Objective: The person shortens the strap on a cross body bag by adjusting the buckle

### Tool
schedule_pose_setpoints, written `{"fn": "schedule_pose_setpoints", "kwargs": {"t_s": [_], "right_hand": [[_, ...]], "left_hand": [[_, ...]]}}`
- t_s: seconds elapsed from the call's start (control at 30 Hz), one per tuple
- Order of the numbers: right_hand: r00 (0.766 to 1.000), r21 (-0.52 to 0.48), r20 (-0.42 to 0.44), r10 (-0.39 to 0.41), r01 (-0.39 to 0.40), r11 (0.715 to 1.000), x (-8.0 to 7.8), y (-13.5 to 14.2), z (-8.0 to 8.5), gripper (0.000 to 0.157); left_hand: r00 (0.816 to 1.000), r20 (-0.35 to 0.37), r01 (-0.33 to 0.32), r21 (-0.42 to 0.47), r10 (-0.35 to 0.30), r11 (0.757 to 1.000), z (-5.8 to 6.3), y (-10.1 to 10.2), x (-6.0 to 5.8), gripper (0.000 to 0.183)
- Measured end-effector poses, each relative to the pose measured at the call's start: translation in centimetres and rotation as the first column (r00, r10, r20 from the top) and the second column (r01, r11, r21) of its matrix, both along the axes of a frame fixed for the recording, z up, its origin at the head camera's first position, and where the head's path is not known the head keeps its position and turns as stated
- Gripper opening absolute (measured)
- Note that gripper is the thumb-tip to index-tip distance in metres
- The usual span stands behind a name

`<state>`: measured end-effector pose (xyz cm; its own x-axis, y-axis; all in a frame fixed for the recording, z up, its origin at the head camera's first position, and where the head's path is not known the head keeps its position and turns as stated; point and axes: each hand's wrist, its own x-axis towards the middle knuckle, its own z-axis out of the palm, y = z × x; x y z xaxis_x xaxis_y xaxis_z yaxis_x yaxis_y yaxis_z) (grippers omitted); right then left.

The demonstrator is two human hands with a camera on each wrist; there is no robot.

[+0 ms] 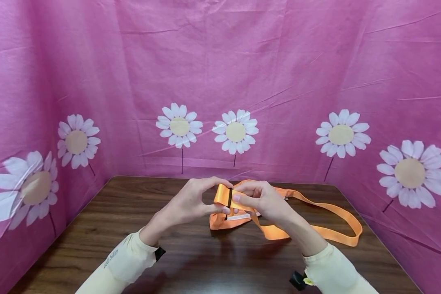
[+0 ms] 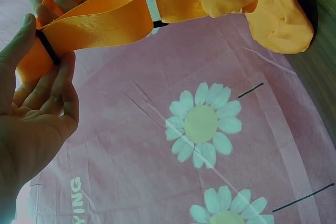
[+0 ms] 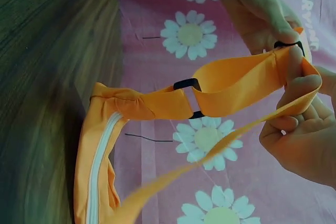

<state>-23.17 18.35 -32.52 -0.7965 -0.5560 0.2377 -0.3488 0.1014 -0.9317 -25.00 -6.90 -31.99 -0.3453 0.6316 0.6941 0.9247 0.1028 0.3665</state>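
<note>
Adjusting the strap seemed in hand at the frame's lower centre: the left hand pinched the black slider, the right hand the flat, ribbed orange strap. Feeding it through would call for a steady slider. The soft, crumpled pouch lay below on the tabletop.

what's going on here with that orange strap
A person's left hand holds a black slider between thumb and fingers, while the right hand pinches the orange strap right next to it. The strap passes through this slider, and a second black slider sits further along, near the orange pouch with its white zip. Both hands are above the wooden table, and part of the strap loops out toward the person's right.
</note>
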Motion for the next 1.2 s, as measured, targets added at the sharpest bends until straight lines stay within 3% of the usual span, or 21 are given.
{"fn": "schedule_pose_setpoints", "kwargs": {"t_s": [0.23, 0.43, 0.7, 0.97, 1.2], "right_hand": [[0.999, 0.057, -0.036, -0.018, 0.020, 0.998, -0.5, 1.0, 0.0, 0.021], [1.000, 0.092, -0.013, -0.028, 0.029, 0.995, -1.3, 2.8, -0.1, 0.019], [1.000, 0.007, -0.021, -0.015, 0.015, 1.000, -1.2, 2.0, 0.0, 0.018], [0.997, -0.021, -0.081, 0.007, -0.008, 1.000, -0.5, 0.7, 0.0, 0.016], [1.000, -0.015, -0.008, -0.013, 0.013, 1.000, -0.1, 0.5, 0.4, 0.020]], "left_hand": [[0.999, 0.008, -0.037, 0.017, 0.037, 0.999, 0.3, -0.4, 0.2, 0.053], [0.997, 0.007, -0.083, 0.049, 0.082, 0.995, 0.4, -0.6, 0.0, 0.051], [0.996, 0.065, -0.068, 0.108, 0.061, 0.992, 0.3, -0.2, 0.2, 0.054], [0.990, 0.135, -0.061, 0.091, 0.048, 0.994, -0.4, 0.3, 0.3, 0.052], [0.989, 0.139, -0.066, 0.075, 0.055, 0.995, -0.4, 0.3, 0.3, 0.051]]}}
